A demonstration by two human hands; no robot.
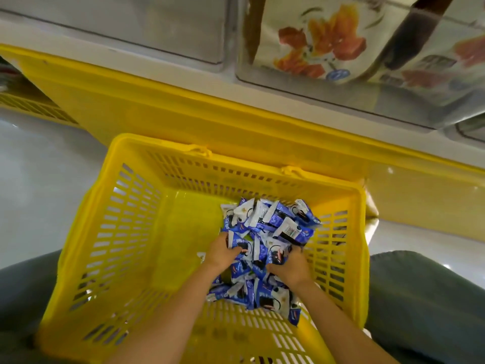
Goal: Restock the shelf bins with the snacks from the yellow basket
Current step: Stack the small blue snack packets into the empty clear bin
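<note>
A yellow plastic basket (126, 232) sits on the floor below me. In its right half lies a heap of several small blue-and-white snack packets (273, 227). My left hand (223, 250) is down in the heap, its fingers curled round packets at the heap's left side. At the right side my right hand (288, 266) grips more of the same packets. Both forearms reach in from the bottom edge. Above the basket stands a clear shelf bin (157, 30) with nothing visible in it.
A second clear bin (341, 48) at the upper right holds white bags printed with orange and red pieces. A yellow shelf base (236, 119) runs across behind the basket. My knees in grey trousers (425, 298) flank the basket. Glossy floor lies on the left.
</note>
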